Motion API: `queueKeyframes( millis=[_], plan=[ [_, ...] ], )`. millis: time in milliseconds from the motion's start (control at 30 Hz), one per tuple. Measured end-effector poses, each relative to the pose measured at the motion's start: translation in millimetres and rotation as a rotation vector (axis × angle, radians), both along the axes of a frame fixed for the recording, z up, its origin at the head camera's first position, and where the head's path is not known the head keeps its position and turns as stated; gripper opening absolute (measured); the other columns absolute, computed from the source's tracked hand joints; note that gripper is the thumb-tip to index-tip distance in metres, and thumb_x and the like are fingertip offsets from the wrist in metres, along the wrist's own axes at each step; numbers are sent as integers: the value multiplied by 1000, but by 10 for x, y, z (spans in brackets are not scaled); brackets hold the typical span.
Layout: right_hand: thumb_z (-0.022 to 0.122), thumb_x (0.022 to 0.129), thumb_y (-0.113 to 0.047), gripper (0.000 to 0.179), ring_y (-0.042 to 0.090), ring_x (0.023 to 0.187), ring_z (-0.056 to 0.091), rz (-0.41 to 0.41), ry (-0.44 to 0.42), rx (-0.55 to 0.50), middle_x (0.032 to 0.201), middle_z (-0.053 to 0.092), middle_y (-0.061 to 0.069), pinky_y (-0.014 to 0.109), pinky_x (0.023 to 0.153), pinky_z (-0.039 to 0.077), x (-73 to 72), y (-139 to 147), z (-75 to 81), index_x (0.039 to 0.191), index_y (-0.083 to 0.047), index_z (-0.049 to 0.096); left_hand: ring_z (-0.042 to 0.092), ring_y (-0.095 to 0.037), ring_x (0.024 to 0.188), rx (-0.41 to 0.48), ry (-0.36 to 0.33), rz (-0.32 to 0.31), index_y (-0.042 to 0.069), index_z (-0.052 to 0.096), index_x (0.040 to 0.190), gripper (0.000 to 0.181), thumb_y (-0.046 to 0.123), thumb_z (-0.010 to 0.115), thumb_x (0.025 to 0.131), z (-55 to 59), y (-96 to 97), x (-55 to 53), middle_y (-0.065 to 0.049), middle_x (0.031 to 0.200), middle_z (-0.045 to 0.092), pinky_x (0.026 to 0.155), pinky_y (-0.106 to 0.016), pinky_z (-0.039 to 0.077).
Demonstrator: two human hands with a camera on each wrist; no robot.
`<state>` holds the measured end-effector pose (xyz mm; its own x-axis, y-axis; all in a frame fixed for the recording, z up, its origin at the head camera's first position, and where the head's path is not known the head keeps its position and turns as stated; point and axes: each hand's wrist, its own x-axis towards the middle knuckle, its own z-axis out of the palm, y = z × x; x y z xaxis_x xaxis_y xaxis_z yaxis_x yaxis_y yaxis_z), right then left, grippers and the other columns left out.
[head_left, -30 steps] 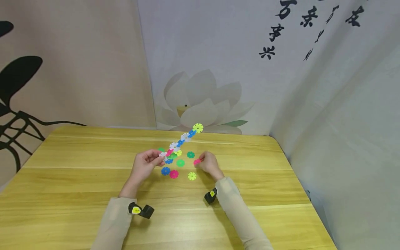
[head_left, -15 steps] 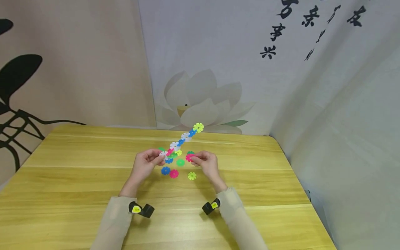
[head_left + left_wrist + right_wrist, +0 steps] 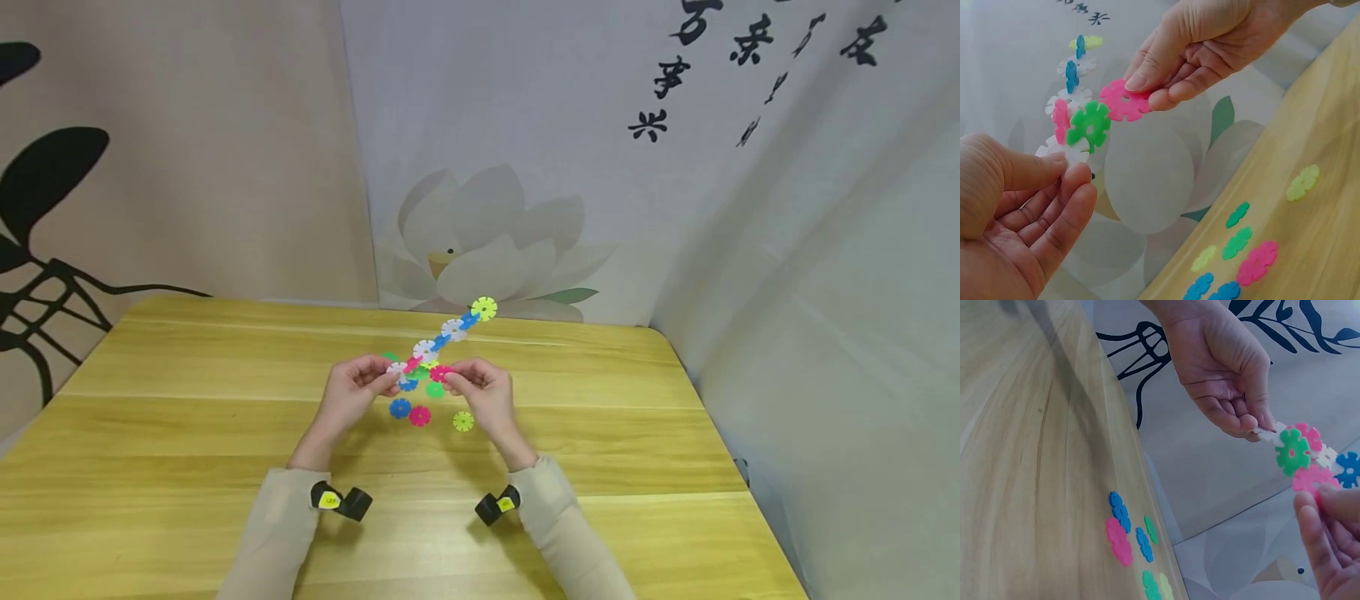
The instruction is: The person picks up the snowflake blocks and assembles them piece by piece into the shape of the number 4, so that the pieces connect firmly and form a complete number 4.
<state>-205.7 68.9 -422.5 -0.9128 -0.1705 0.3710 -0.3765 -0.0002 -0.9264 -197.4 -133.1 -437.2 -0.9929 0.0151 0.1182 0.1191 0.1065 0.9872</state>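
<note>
Take the disc chain [image 3: 441, 342] as reference. Nearest, well short of the chain: note a person's left sleeve [image 3: 277, 529] and right sleeve [image 3: 566, 521], each with a small black device at the cuff, left device [image 3: 355, 504] and right device [image 3: 487, 509].

Farther on, short of the chain and lower, on the wood-grain table [image 3: 420, 517]: find loose blue disc [image 3: 400, 408] and loose pink disc [image 3: 420, 416], touching or nearly so, and loose yellow disc [image 3: 462, 421] to the right.

At the chain's near end, left side: find left hand [image 3: 347, 402], gripping white end disc [image 3: 1074, 152] between thumb and fingers. Same end, right side: find right hand [image 3: 486, 400], pinching held pink disc [image 3: 440, 373]. In the left wrist view, see its edge meeting green chain disc [image 3: 1089, 127]; cannot tell whether slotted in.

Below the same end: find loose green disc [image 3: 435, 389]; to the right, in the left wrist view, dark green disc [image 3: 1237, 214].

See the chain held above the table, slanting away and rightward to yellow tip disc [image 3: 483, 308].

Beyond the chain: note pale backdrop [image 3: 525, 108], printed lotus [image 3: 480, 233] and, upper right, black characters [image 3: 648, 125].
</note>
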Motion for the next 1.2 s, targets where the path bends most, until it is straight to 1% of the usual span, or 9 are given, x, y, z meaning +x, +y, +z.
queueKeyframes(
  millis=[267, 367, 500, 600, 733, 867, 967, 1067, 1200],
  plan=[
    [64, 82, 11, 8, 38, 64, 64, -13, 44, 48, 77, 64, 31, 37, 61, 59, 17, -15, 41, 84, 18, 62, 64, -10, 65, 5, -2, -8, -13, 61, 95, 14, -1, 63, 88, 14, 25, -6, -23, 82, 65, 66, -22, 57],
    [64, 81, 13, 7, 44, 63, 62, -26, 67, 53, 75, 63, 31, 38, 59, 58, 15, -48, 27, 82, 19, 61, 64, -8, 64, -9, -5, 2, -13, 61, 94, 13, -2, 62, 87, 7, 13, -30, -19, 79, 66, 65, -21, 57],
    [63, 81, 14, 6, 46, 61, 61, -46, 89, 45, 72, 63, 31, 40, 57, 58, 22, -100, 0, 81, 19, 60, 64, -7, 62, -22, 6, 4, -13, 62, 93, 11, -3, 62, 87, -19, 7, -73, -16, 76, 66, 63, -21, 57],
    [64, 81, 12, 7, 42, 60, 62, -63, 79, 32, 72, 63, 31, 37, 57, 58, 16, -130, -13, 81, 19, 60, 64, -8, 62, -7, 7, -6, -14, 62, 93, 11, -4, 62, 87, -45, 5, -113, -17, 76, 66, 63, -22, 57],
    [63, 82, 12, 8, 26, 60, 65, -68, 42, 9, 74, 63, 31, 33, 58, 59, -23, -151, -23, 83, 20, 60, 64, -7, 62, 32, -1, -8, -14, 61, 95, 13, -3, 61, 88, -55, -8, -147, -21, 79, 65, 63, -22, 57],
    [62, 84, 10, 11, 12, 62, 64, -41, -4, -40, 81, 63, 33, 30, 60, 59, -142, -107, -150, 90, 19, 61, 64, -7, 64, 57, -5, -21, -15, 60, 97, 16, -2, 61, 88, -39, -2, -155, -22, 80, 65, 65, -23, 57],
    [61, 88, 3, 17, 10, 64, 63, -37, -45, -61, 85, 62, 35, 29, 61, 59, -250, -38, -291, 96, 18, 61, 64, -7, 64, 76, -18, -12, -14, 59, 98, 17, 0, 62, 88, -19, -14, -162, -16, 79, 65, 67, -25, 58],
    [61, 89, -1, 19, 11, 66, 63, -70, -114, 17, 87, 63, 33, 27, 62, 58, -300, 47, -377, 97, 16, 63, 64, -6, 65, 101, -33, 15, -15, 58, 99, 18, -1, 61, 88, 5, -48, -163, -9, 77, 64, 68, -25, 58],
    [67, 85, -4, 17, 11, 72, 62, -93, -221, 288, 89, 68, 19, 22, 64, 55, -305, 159, -486, 96, 8, 68, 64, -5, 65, 126, -51, 43, -17, 56, 102, 20, -2, 60, 89, 32, -102, -164, -1, 75, 62, 68, -24, 57]
  ],
)
